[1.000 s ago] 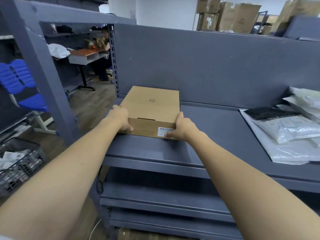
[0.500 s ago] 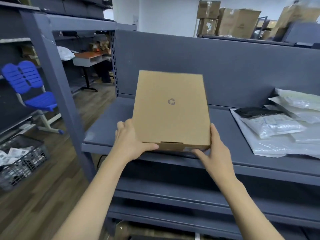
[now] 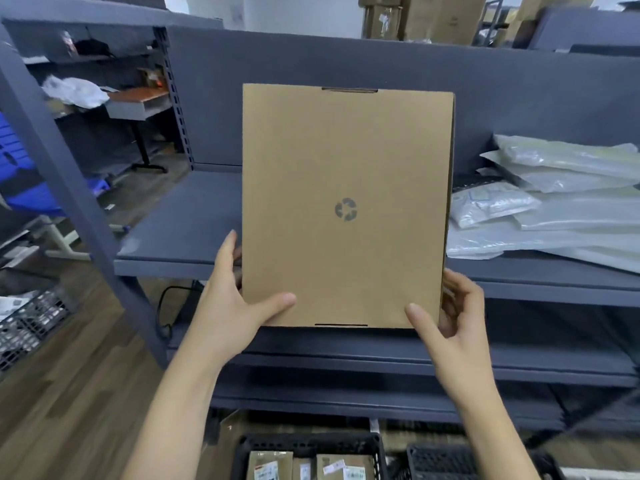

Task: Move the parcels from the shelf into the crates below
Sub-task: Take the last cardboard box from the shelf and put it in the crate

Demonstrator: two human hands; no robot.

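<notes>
A flat brown cardboard box [image 3: 346, 174] with a recycling mark is held upright in front of the grey shelf [image 3: 180, 237], its broad face toward me. My left hand [image 3: 235, 306] grips its lower left corner, thumb across the front. My right hand [image 3: 450, 320] grips the lower right corner, thumb on the front and fingers round the side. Below, a black crate [image 3: 308, 441] holds several small brown parcels. A second black crate [image 3: 446, 459] stands to its right.
Several plastic mailer bags [image 3: 554, 202] lie piled on the shelf's right side. A grey upright post [image 3: 69, 188] stands at the left. A wire basket [image 3: 31, 323] sits on the wooden floor at far left. Lower shelf boards [image 3: 381, 362] run beneath the box.
The box has come off the shelf and been tilted up until its top face looks at me. Both hands have drawn it nearer and lower; the crates below have come into view.
</notes>
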